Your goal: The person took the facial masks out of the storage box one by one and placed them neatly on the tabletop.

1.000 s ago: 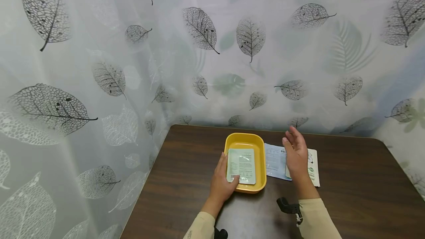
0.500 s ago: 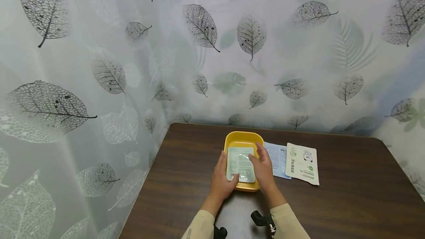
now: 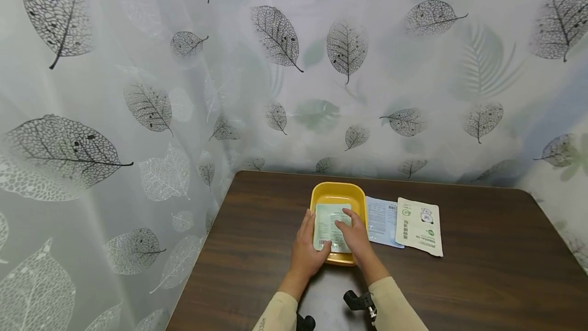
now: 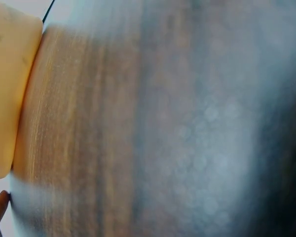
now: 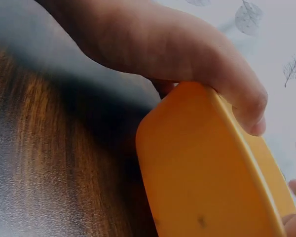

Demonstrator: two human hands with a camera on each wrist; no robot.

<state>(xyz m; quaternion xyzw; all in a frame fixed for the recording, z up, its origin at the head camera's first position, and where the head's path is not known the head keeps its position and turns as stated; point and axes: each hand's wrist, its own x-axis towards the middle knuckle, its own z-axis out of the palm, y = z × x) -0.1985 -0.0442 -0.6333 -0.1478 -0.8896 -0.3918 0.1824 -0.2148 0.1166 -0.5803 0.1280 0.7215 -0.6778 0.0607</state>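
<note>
A yellow plastic tray (image 3: pixel 339 188) stands on the table with a flat, pale green sheet mask packet (image 3: pixel 326 218) lying in it, printed side up. My left hand (image 3: pixel 307 254) holds the tray at its left side, fingers along the outer wall and thumb over the front rim by the packet. Over the right rim reaches my right hand (image 3: pixel 360 241), its thumb and index finger spread a little apart on the packet's right part. In the right wrist view a bent digit (image 5: pixel 237 89) passes over the rim of the yellow tray (image 5: pixel 197 163).
Right of the tray lies a light blue packet (image 3: pixel 381 221), its right edge beneath a cream packet (image 3: pixel 418 226) with a panda print. The dark wooden table (image 3: pixel 482 249) meets a leaf-patterned curtain (image 3: pixel 349 116) behind and at the left.
My right hand has come left from above the cream packet to the packet in the tray, uncovering the cream one. My left hand has stayed on the tray.
</note>
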